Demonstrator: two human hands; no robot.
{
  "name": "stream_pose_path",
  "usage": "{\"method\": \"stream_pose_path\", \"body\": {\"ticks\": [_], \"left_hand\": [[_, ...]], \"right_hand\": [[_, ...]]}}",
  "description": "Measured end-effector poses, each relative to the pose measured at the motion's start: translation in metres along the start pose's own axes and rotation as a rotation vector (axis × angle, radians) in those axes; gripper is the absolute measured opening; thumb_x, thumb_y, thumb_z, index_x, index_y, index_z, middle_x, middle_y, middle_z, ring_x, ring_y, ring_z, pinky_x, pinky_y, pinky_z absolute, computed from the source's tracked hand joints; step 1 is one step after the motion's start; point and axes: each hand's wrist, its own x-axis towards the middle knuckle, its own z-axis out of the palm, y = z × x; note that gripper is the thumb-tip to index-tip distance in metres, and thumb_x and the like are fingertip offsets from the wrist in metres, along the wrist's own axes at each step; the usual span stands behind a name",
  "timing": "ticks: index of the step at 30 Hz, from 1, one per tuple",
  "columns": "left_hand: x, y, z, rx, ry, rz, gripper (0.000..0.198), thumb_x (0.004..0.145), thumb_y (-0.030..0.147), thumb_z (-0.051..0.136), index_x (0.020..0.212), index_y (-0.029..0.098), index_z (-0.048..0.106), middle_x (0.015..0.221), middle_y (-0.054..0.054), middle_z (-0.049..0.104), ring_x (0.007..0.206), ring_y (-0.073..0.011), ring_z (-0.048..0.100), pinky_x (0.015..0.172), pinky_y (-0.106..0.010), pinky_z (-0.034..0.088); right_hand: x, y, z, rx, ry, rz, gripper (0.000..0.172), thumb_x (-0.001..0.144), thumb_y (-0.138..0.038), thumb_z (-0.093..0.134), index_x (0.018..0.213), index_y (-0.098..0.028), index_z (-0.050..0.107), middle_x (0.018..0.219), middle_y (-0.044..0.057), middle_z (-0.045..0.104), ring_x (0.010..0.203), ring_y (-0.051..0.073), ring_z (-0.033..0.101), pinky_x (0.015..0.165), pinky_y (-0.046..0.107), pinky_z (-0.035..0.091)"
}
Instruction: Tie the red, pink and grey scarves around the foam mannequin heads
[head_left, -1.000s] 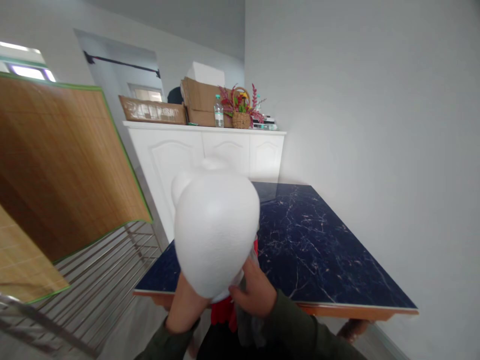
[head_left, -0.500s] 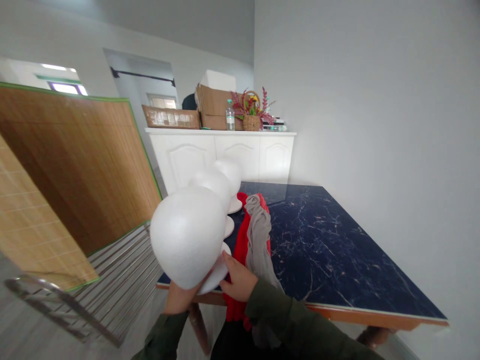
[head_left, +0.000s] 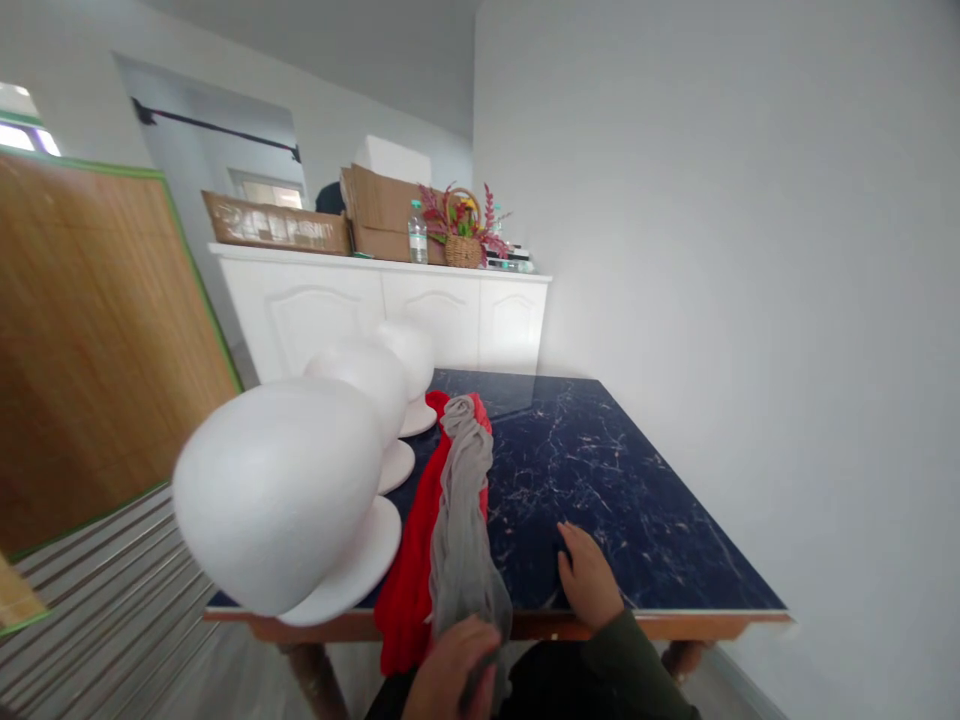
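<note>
Three white foam mannequin heads, the nearest foam head (head_left: 281, 490) being the largest in view, stand in a row on round bases along the left of the dark blue marbled table (head_left: 585, 470). Beside them lie a grey scarf (head_left: 461, 500) and a red scarf (head_left: 412, 560), their ends hanging over the front edge. Low at that edge, my left hand (head_left: 454, 670) is over the lower end of the grey scarf, blurred, fingers bent with a dark gap between them. Right of the scarves, my right hand (head_left: 589, 580) is at the table's front edge, fingers apart and holding nothing.
Behind the table is a white cabinet (head_left: 322, 310) bearing cardboard boxes (head_left: 274, 220), a water bottle (head_left: 418, 235) and a flower basket (head_left: 463, 250). A metal rack (head_left: 112, 590) and a bamboo screen (head_left: 90, 350) stand left. A plain wall rises on the right.
Both hands have left the nearest foam head's base and moved right. My left hand is now by the scarf ends, my right at the table edge. The view has swung right.
</note>
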Motion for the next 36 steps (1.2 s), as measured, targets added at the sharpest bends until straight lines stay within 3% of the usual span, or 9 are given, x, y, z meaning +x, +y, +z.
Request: {"method": "stream_pose_path", "body": {"ticks": [1,3,6,9,12,18,36], "left_hand": [[0.019,0.013,0.018,-0.085,-0.183,0.064,0.025,0.081,0.020,0.048,0.103,0.025,0.059,0.100,-0.002,0.066,0.095,-0.0141,0.061,0.086,-0.024,0.050],[0.058,0.030,0.053,-0.153,-0.396,0.013,0.030,0.083,0.020,0.044,0.111,0.023,0.056,0.115,-0.005,0.061,0.109,-0.0162,0.054,0.097,-0.031,0.044],[0.096,0.032,0.100,-0.102,-0.510,-0.109,0.043,0.083,0.026,0.044,0.124,0.013,0.048,0.129,-0.012,0.050,0.122,-0.0226,0.043,0.105,-0.042,0.034],[0.104,0.019,0.125,-0.046,-0.550,-0.149,0.048,0.083,0.032,0.042,0.126,0.010,0.046,0.133,-0.015,0.045,0.126,-0.0247,0.038,0.108,-0.045,0.028],[0.098,0.010,0.129,-0.032,-0.549,-0.143,0.049,0.084,0.035,0.041,0.128,0.012,0.044,0.136,-0.013,0.043,0.128,-0.0233,0.035,0.108,-0.044,0.026],[0.097,0.016,0.121,-0.021,-0.560,-0.158,0.049,0.084,0.035,0.042,0.128,0.013,0.044,0.135,-0.012,0.044,0.127,-0.0231,0.037,0.108,-0.043,0.027],[0.094,0.011,0.124,-0.034,-0.553,-0.129,0.050,0.084,0.036,0.041,0.130,0.015,0.042,0.135,-0.011,0.044,0.128,-0.0227,0.035,0.109,-0.044,0.026]], "right_hand": [[-0.002,0.002,0.003,-0.050,-0.018,-0.006,0.039,0.082,-0.013,0.040,0.117,-0.011,0.057,0.121,0.013,0.056,0.116,0.025,0.048,0.101,0.042,0.037],[-0.006,0.002,0.009,-0.109,-0.056,-0.050,0.039,0.080,-0.013,0.045,0.117,-0.015,0.058,0.124,0.011,0.055,0.120,0.025,0.045,0.103,0.042,0.033],[-0.007,0.001,0.012,-0.117,-0.097,-0.156,0.043,0.079,-0.015,0.050,0.122,-0.018,0.053,0.124,0.010,0.055,0.121,0.023,0.042,0.105,0.042,0.028],[-0.005,0.001,0.009,-0.087,-0.077,-0.194,0.045,0.080,-0.018,0.051,0.125,-0.018,0.050,0.123,0.011,0.055,0.120,0.023,0.041,0.105,0.042,0.027],[-0.003,-0.001,0.004,-0.048,-0.054,-0.190,0.045,0.079,-0.016,0.052,0.124,-0.021,0.051,0.120,0.010,0.056,0.117,0.024,0.043,0.103,0.042,0.029],[-0.004,-0.006,-0.002,-0.014,-0.077,-0.129,0.043,0.078,-0.015,0.050,0.121,-0.017,0.054,0.120,0.012,0.055,0.117,0.025,0.043,0.102,0.043,0.029],[-0.007,-0.004,0.003,0.006,-0.031,-0.099,0.043,0.077,-0.013,0.050,0.119,-0.019,0.056,0.119,0.011,0.056,0.116,0.025,0.044,0.101,0.042,0.031]]}}
